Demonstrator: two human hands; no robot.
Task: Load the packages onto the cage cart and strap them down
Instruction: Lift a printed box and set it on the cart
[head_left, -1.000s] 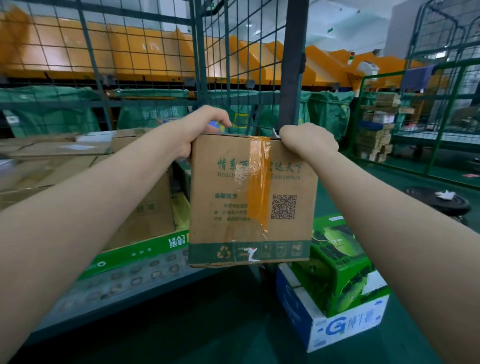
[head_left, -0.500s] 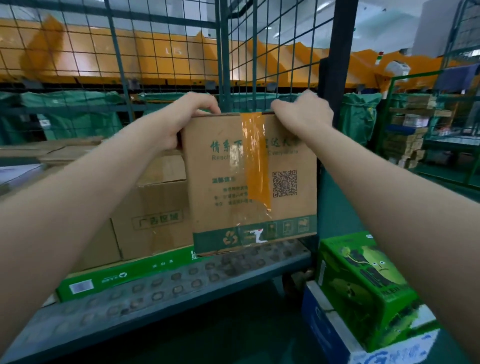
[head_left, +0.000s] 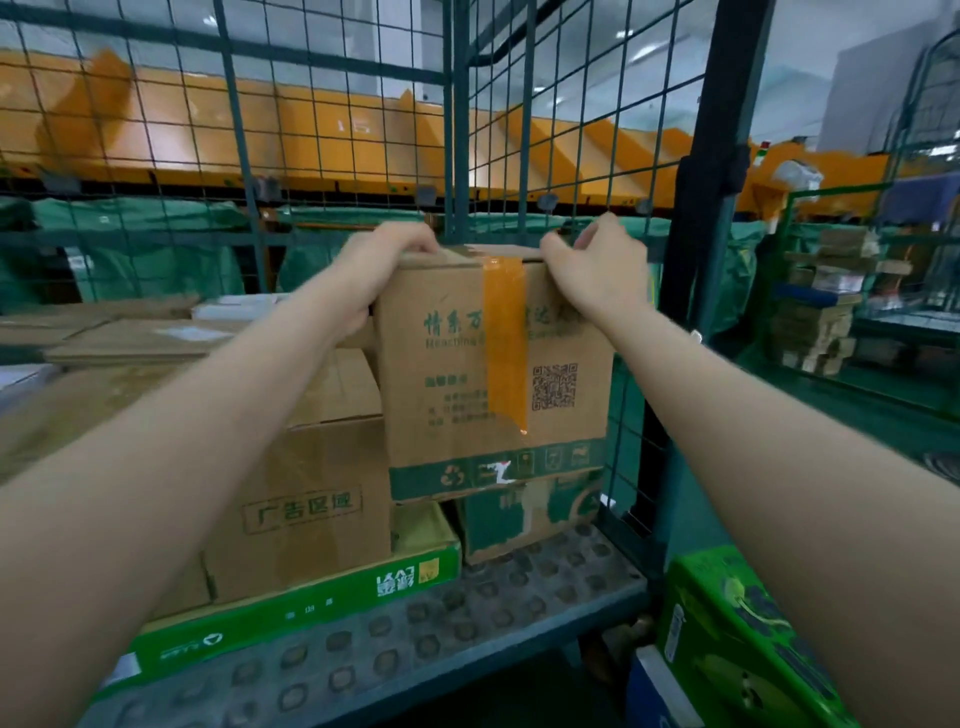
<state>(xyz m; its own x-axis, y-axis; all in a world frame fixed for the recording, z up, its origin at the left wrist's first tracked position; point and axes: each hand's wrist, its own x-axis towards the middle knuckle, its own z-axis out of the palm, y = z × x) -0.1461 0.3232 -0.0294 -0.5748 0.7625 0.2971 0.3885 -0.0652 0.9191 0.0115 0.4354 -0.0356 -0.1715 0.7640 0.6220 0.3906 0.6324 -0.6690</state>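
Taped box (head_left: 493, 374) hung outside the cage cart (head_left: 719, 218) a sec ago; now it's inside the cart's right corner, atop a lower box (head_left: 519, 525). L hand (head_left: 379, 265) & R hand (head_left: 597, 265) still clutch its top edge. Pkg prob. placed; release next.

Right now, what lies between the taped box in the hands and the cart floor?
In the head view, a green-printed carton sits there, under the taped box and on the cart floor.
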